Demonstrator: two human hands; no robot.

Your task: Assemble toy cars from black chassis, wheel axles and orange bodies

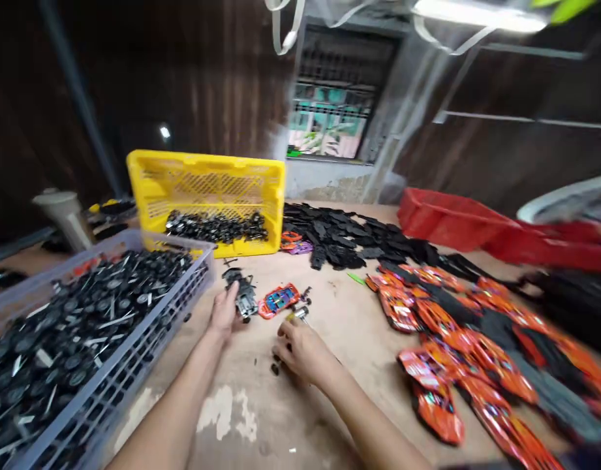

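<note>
My left hand (224, 309) grips a black and grey toy car chassis (245, 295) above the middle of the table. To its right lies an orange toy car body (279, 301), its blue inside facing up. My right hand (300, 349) is closed, fingers bent down at the tabletop. Small black wheels (275, 367) show at its fingertips; I cannot tell whether they are held or only touched. Just beyond those fingers is a small silver and yellow piece (299, 314), partly hidden. More small black wheel parts (306, 295) lie beside the orange body.
A pale purple crate (197, 281) full of wheels and axles stands left. Behind it, a yellow basket (207, 158) on its side contains small dark parts. Black chassis plates (339, 235) pile at the back. Orange car bodies (437, 365) cover the right, near red bins (442, 219).
</note>
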